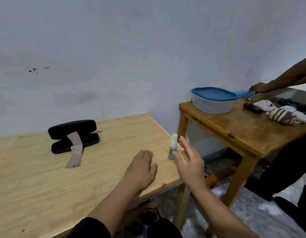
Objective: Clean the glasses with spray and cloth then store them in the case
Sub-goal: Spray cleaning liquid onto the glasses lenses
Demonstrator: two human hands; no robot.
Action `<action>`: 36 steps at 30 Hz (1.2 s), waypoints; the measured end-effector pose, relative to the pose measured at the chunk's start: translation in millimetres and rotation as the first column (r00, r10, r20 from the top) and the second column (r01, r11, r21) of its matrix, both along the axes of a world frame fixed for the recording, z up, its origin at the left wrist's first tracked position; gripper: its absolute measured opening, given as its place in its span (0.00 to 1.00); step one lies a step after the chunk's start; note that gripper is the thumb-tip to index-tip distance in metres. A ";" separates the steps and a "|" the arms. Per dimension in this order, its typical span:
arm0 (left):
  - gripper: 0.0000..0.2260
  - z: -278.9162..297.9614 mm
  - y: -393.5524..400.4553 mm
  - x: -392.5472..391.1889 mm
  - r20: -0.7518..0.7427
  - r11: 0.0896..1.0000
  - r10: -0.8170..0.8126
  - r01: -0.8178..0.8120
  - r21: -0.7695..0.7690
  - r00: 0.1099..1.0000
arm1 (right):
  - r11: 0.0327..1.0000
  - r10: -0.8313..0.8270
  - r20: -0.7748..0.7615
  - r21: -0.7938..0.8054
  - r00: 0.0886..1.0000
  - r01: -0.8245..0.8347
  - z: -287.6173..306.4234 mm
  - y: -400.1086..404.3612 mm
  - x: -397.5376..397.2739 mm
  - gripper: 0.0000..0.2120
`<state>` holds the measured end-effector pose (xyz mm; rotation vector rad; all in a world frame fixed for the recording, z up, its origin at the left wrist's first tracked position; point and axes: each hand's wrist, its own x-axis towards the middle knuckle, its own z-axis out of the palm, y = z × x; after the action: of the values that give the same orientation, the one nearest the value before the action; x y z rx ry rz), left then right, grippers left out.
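Right hand [188, 162]: fingers spread, empty, just beside the small white spray bottle [172, 147].
Left hand [142, 167]: flat on the pale wooden table [37, 182].
Case: black hard glasses case [74, 136] open, beige cloth [75, 150] draped across.

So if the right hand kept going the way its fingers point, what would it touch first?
Probably the spray bottle: the open right hand has its fingers beside it, aimed up and away. Depth is unclear, so it may pass just right of it.

Single head view, wide-angle, looking forward and down over light wooden table [45, 186] toward wall [114, 48], hands near.
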<state>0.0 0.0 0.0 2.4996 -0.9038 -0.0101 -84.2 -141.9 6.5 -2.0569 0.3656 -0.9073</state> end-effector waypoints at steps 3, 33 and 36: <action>0.22 -3.5 -0.5 3.8 -0.009 1.000 0.011 -0.012 -0.023 1.000 | 0.997 0.038 0.061 0.060 0.997 -0.041 -3.3 2.7 8.6 0.27; 0.11 66.0 -58.1 -12.8 -0.493 0.663 -0.114 -0.303 -0.685 0.863 | 0.973 0.149 0.012 -0.181 0.989 -0.145 14.9 0.3 12.5 0.23; 0.10 71.5 -58.5 -16.2 -0.548 0.596 -0.166 -0.359 -0.718 0.820 | 0.960 0.078 0.054 -0.275 0.996 -0.060 12.4 4.0 13.4 0.24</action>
<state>-16.2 -58.5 71.5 1.5134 -0.3490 -0.2466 -70.8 -137.9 18.9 -2.2684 0.1378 -1.0254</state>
